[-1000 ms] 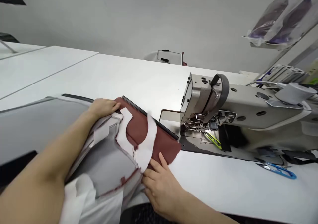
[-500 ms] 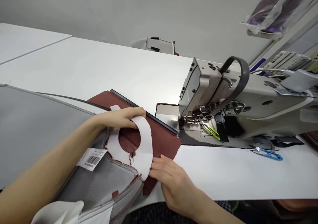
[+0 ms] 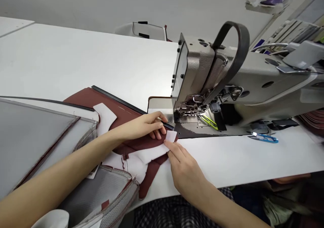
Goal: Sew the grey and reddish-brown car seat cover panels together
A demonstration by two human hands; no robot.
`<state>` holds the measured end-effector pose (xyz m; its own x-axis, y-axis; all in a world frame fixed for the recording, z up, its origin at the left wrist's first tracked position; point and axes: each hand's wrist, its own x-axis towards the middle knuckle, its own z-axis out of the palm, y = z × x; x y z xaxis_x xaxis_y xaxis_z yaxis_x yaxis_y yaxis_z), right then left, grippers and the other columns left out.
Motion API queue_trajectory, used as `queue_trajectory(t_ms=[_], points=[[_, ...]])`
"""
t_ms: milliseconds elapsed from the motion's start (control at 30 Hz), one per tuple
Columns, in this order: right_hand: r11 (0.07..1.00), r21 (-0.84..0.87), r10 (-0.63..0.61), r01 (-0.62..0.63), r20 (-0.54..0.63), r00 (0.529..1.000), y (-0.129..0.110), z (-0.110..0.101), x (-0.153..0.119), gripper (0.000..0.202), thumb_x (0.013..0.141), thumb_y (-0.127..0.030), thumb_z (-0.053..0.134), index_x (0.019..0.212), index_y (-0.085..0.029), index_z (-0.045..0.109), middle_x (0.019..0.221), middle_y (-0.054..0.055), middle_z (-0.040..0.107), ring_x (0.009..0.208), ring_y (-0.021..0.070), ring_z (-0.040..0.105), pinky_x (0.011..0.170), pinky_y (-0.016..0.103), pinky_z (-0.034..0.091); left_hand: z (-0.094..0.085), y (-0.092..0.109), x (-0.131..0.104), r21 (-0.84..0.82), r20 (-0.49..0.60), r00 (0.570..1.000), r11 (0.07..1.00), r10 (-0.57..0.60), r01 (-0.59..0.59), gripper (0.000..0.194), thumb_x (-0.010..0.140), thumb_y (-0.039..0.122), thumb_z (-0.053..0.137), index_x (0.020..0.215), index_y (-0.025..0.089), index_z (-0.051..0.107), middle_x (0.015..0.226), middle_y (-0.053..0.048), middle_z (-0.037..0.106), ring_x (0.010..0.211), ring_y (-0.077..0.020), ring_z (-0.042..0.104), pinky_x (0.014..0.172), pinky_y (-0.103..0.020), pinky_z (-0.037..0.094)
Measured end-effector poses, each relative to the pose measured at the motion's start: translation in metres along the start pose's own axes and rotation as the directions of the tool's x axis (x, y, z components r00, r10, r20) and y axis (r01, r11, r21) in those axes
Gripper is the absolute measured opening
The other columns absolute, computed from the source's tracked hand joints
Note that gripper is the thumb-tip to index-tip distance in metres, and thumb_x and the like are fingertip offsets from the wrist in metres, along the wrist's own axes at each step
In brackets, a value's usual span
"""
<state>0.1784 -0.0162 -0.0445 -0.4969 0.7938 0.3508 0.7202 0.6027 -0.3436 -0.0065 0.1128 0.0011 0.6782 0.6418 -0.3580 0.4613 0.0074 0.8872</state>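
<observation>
My right hand (image 3: pixel 186 169) pinches the end of a white felt-like strip (image 3: pixel 157 152) between thumb and fingers, with a short tab sticking up above the fingertips. Beneath lies a maroon leather-like panel (image 3: pixel 111 106) edged with black piping (image 3: pixel 118 100). My left hand (image 3: pixel 152 125) rests over that panel near the piped edge, fingers bent and slightly apart, with nothing visible in them. Joined to the maroon part is a grey padded cover (image 3: pixel 111 184) with stitched seams, spread to the left under my left forearm. A white label peeks out, mostly hidden by that forearm.
A sewing machine (image 3: pixel 197 69) stands just right of the panel. Yellow-green thread snips (image 3: pixel 209 121) lie by its needle area, and blue snips (image 3: pixel 265 138) lie farther right on the white table (image 3: pixel 227 157). A grey piece (image 3: pixel 149 31) sits at the table's back edge.
My left hand has let go of the white ring-shaped piece and moved right along the panel. The ring has opened into a strip, its end now in my right hand. The view has shifted right.
</observation>
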Motion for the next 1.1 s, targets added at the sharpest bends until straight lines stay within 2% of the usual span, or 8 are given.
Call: queue_trajectory(t_ms=[33,100,233,367,467,733,900,1100], points=[[1.0,-0.008,0.018,-0.018,0.017,1.0,-0.001,0.001,-0.003,0.049,0.088,0.003,0.03,0.128,0.0,0.058,0.134,0.021,0.057,0.12,0.0276,0.05,0.103,0.045,0.051,0.002,0.0,0.001,-0.016,-0.018,1.0,1.0,-0.013,0.013,0.034,0.091,0.043,0.051,0.116,0.02,0.048,0.099,-0.005,0.07,0.083,-0.0184,0.067,0.076,-0.032,0.054],[0.999,-0.004,0.041,-0.041,0.055,0.998,-0.004,0.002,-0.006,0.046,0.089,0.001,0.034,0.127,0.001,0.059,0.135,0.02,0.057,0.115,0.0289,0.049,0.098,0.046,0.053,0.008,0.0,0.003,0.094,-0.097,0.995,0.996,0.0,0.009,0.039,0.085,0.044,0.061,0.115,0.02,0.054,0.095,-0.004,0.071,0.084,-0.0191,0.068,0.077,-0.031,0.053],[0.995,-0.002,0.099,-0.099,0.092,0.991,-0.01,0.001,-0.007,0.042,0.09,-0.003,0.04,0.127,-0.004,0.061,0.14,0.019,0.054,0.107,0.0286,0.046,0.091,0.047,0.053,0.025,-0.003,0.008,0.365,-0.233,0.968,0.931,0.089,0.002,0.027,0.086,0.037,0.062,0.109,0.023,0.064,0.086,0.001,0.071,0.079,-0.016,0.066,0.07,-0.026,0.047],[0.991,0.001,0.131,-0.132,0.113,0.985,-0.011,-0.001,-0.01,0.04,0.09,-0.005,0.045,0.127,-0.003,0.061,0.142,0.019,0.053,0.108,0.0288,0.044,0.094,0.047,0.05,0.031,-0.011,0.013,0.47,-0.196,0.939,0.867,0.284,-0.165,0.019,0.09,0.035,0.057,0.093,0.023,0.071,0.091,0.0,0.071,0.082,-0.0141,0.064,0.07,-0.024,0.045],[0.99,0.032,0.134,-0.137,0.1,0.986,-0.009,-0.001,-0.009,0.036,0.092,-0.007,0.046,0.124,-0.003,0.061,0.139,0.018,0.055,0.11,0.0283,0.044,0.098,0.045,0.048,0.031,-0.015,0.016,0.495,-0.146,0.911,0.826,0.387,-0.271,0.021,0.092,0.035,0.056,0.094,0.025,0.075,0.094,-0.001,0.069,0.087,-0.0137,0.063,0.074,-0.024,0.045],[0.989,0.071,0.121,-0.126,0.077,0.99,0.004,-0.007,-0.008,0.024,0.096,-0.015,0.05,0.115,-0.012,0.064,0.138,0.009,0.058,0.11,0.025,0.047,0.094,0.041,0.047,0.042,-0.016,0.019,0.541,-0.311,0.88,0.828,0.359,-0.146,0.013,0.089,0.03,0.06,0.086,0.024,0.071,0.088,0.002,0.066,0.082,-0.0117,0.061,0.067,-0.023,0.041],[0.993,-0.027,0.116,-0.116,0.005,0.993,0.0,-0.004,-0.014,0.022,0.093,-0.01,0.052,0.11,-0.011,0.066,0.133,0.01,0.062,0.105,0.0253,0.05,0.087,0.04,0.047,0.046,-0.015,0.019,0.547,-0.313,0.884,0.827,0.347,-0.131,0.013,0.084,0.023,0.058,0.083,0.025,0.071,0.09,0.004,0.066,0.085,-0.0111,0.061,0.068,-0.023,0.04],[0.994,-0.014,0.109,-0.109,0.027,0.994,0.003,-0.006,-0.015,0.027,0.098,-0.017,0.048,0.12,-0.011,0.064,0.14,0.007,0.059,0.131,0.0271,0.044,0.11,0.043,0.037,0.048,-0.015,0.022,0.575,-0.388,0.853,0.815,0.35,-0.073,0.012,0.079,0.023,0.059,0.078,0.025,0.07,0.087,0.005,0.067,0.083,-0.0109,0.06,0.064,-0.023,0.037]])
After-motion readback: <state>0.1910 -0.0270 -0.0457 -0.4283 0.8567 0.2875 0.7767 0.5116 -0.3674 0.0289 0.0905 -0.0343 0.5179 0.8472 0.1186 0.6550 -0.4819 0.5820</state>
